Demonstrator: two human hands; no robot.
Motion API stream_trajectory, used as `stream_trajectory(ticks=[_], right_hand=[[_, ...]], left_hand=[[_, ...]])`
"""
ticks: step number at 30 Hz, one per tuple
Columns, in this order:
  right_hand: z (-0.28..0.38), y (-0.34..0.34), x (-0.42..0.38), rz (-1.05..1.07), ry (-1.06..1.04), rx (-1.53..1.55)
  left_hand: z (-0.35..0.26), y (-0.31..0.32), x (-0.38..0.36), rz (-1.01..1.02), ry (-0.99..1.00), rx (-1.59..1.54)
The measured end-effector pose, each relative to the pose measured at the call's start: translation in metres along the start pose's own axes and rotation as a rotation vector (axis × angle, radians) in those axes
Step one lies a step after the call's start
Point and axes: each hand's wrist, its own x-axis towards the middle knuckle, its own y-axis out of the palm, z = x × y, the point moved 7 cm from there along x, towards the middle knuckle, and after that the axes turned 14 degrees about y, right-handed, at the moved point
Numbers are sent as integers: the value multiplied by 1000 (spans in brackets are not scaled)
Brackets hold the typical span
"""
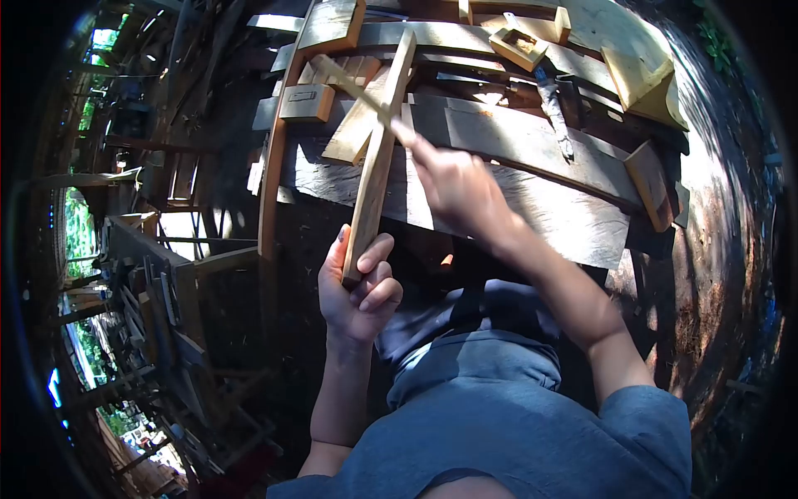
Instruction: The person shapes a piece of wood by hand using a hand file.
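Note:
My left hand point(359, 287) is wrapped round the lower end of a long wooden bar point(376, 175). The bar slants up and away over the workbench. Blurred by motion, my right hand point(457, 185) grips one end of a thin tan stick point(353, 87), whose kind I cannot tell. It crosses the upper part of the bar at an angle, overlapping it in this view. Beyond the crossing lies a wooden block with a slot marked on it point(307, 102), next to a pale board point(353, 131) on the bench.
The bench's worn planks point(540, 212) spread out before me. On them are a hollowed wooden block point(518, 48), a slim wrapped tool point(554, 112), an angled wooden piece point(638, 81) and an upright board point(650, 185). Stacked timber and frames point(158, 291) stand at the left.

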Motion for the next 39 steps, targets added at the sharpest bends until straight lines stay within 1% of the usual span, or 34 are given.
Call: stream_trajectory(ticks=[1, 2, 3, 5, 7, 8, 9, 11, 13, 14, 16, 17, 19, 20, 21, 22, 23, 24, 25, 27, 28, 29, 30, 31, 33, 35, 36, 37, 38, 39], right_hand=[[12, 3, -29, 6, -120, -58], [20, 6, -55, 59, -194, 39], [27, 6, -74, 168, -179, 5], [26, 4, -73, 172, -182, -17], [9, 5, -35, 45, -109, 120], [-6, 11, -8, 84, 43, 28], [-11, 12, 13, -1, -22, 70], [-12, 16, 35, 42, 81, 34], [-1, 10, 14, 12, 21, 84], [11, 7, -7, -18, -83, 54], [27, 9, -52, 93, -148, 54], [28, 12, -66, 157, -163, 38], [23, 6, -56, 160, -159, 11], [20, 1, -36, 74, -149, 43], [10, 1, -12, 50, -81, 2], [-10, 8, 13, -43, -90, 16], [-19, 7, 37, 75, 115, -113], [-26, 7, 46, 24, 94, -154], [-33, 8, 50, -28, 74, -191], [-17, -3, 24, -43, 22, -160], [-10, 1, -1, -21, -91, -187], [8, 0, -34, 36, -145, -174], [22, 1, -63, 103, -188, -148], [30, 1, -83, 122, -248, -105], [30, 1, -85, 110, -236, -179], [12, 2, -44, 27, -115, -198], [-2, 2, -14, 7, -44, -153], [-9, 0, 9, -34, -38, -4], [-16, 3, 29, -91, 1, -141], [-18, 6, 40, -63, 45, -174]], left_hand=[[-2, 1, 2, 4, 15, 21], [-2, 3, 2, 5, 11, 22], [-4, 1, 1, -5, 22, 23], [-4, 0, 0, 3, 11, 39], [0, 3, 0, 7, -7, 13], [1, 6, 0, 17, -11, -10], [2, 6, 0, 32, -16, -8], [-4, 0, -2, -22, 26, -75], [-7, 3, -1, -21, 34, -58], [-5, 6, -1, -22, 17, -17], [-2, 9, -2, -37, 2, 68], [-3, 6, -2, -49, 12, 59], [-5, 3, -2, -39, -4, 140], [-8, 0, -1, -31, -4, 168], [-10, -2, -1, -26, -13, 169], [-14, -6, -1, -41, 8, 254], [-18, -9, -1, -56, 33, 340], [-20, -11, -1, -90, 51, 410], [-22, -8, -1, -83, 53, 416], [-34, -15, -1, -161, 133, 713], [-35, -15, 1, -101, 131, 783], [-33, -13, 2, -115, 139, 770], [-34, -10, 0, -178, 181, 852], [-38, -10, -2, -240, 217, 939], [-42, -16, -3, -240, 216, 973], [-38, -12, -2, -230, 200, 1038], [-37, -12, -2, -232, 201, 1032], [-39, -15, -2, -219, 199, 1033], [-41, -21, 0, -165, 167, 940], [-40, -21, -1, -114, 137, 848]])
